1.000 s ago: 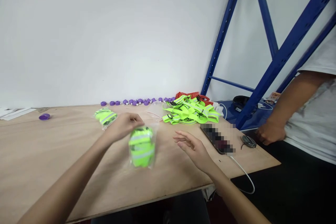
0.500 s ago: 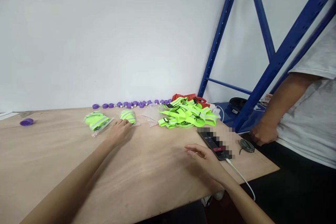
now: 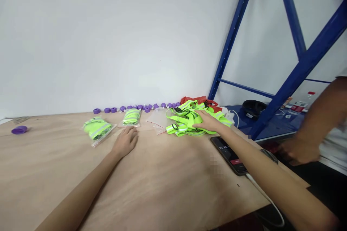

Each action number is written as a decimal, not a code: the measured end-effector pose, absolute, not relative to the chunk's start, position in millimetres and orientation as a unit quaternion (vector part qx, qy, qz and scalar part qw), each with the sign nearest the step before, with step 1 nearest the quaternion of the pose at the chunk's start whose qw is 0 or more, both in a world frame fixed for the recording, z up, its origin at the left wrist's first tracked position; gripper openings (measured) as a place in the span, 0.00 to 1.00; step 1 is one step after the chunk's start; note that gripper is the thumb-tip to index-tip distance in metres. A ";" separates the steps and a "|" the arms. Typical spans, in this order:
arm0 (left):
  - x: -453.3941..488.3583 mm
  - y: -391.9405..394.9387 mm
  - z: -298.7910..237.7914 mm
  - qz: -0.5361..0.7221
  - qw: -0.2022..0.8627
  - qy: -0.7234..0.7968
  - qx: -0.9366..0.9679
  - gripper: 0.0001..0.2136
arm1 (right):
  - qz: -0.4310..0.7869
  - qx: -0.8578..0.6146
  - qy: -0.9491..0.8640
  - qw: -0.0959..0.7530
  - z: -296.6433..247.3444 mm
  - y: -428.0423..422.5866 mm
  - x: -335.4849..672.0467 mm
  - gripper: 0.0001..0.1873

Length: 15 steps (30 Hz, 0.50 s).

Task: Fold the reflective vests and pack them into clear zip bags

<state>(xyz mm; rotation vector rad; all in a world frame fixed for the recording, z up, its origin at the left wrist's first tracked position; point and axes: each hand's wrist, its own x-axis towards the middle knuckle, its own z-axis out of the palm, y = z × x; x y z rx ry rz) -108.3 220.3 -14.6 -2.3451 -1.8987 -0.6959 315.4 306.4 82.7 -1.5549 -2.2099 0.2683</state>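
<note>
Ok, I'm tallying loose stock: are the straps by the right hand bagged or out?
Out: the green straps lie unwrapped in a tangled heap, a black buckle showing at its left side.

The place appears to be a workroom or small workshop. A bench topped with bare, unfinished wood stands against a plain white wall. A heavy blue metal rack with slotted uprights rises at the far right. Several alike goods share the bench: a heap of reflective straps, bagged straps and a far row of purple pieces. Another person stands at right.
</note>
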 end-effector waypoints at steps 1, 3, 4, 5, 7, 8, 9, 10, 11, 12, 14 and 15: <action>-109.1 220.6 -15.7 -0.228 0.018 -0.612 -0.757 0.17 | 0.103 -0.562 -0.799 0.187 80.1 311.7 313.4 0.31; -110.3 221.7 -17.0 -0.232 0.006 -0.610 -0.758 0.16 | 0.110 -0.570 -0.801 0.144 76.7 318.8 310.4 0.22; -110.6 222.2 -17.4 -0.234 0.000 -0.609 -0.758 0.15 | 0.109 -0.574 -0.801 0.129 77.3 321.6 309.7 0.18; -110.6 222.5 -17.7 -0.237 -0.007 -0.608 -0.757 0.15 | 0.105 -0.577 -0.801 0.118 80.1 324.5 309.3 0.16; -110.4 222.8 -18.1 -0.243 -0.019 -0.608 -0.755 0.14 | 0.094 -0.582 -0.801 0.108 92.5 330.6 309.3 0.15; -110.1 222.8 -18.2 -0.247 -0.025 -0.608 -0.754 0.14 | 0.090 -0.583 -0.800 0.109 101.7 333.7 309.3 0.15; -109.9 222.6 -18.1 -0.251 -0.031 -0.608 -0.753 0.14 | 0.087 -0.583 -0.800 0.112 112.3 336.6 309.3 0.15; -109.7 222.4 -18.1 -0.255 -0.036 -0.608 -0.751 0.14 | 0.086 -0.582 -0.800 0.119 123.9 339.1 309.2 0.15; -109.5 222.2 -17.9 -0.260 -0.041 -0.607 -0.749 0.14 | 0.086 -0.581 -0.799 0.130 135.9 341.2 308.9 0.16; -109.3 221.9 -17.7 -0.266 -0.046 -0.607 -0.748 0.14 | 0.085 -0.579 -0.797 0.148 148.2 342.9 308.4 0.16; -109.0 221.3 -17.0 -0.280 -0.056 -0.605 -0.743 0.13 | 0.073 -0.573 -0.788 0.212 173.0 345.1 306.9 0.16; -108.8 220.9 -16.3 -0.289 -0.061 -0.604 -0.740 0.13 | 0.062 -0.567 -0.780 0.257 185.9 345.7 305.8 0.16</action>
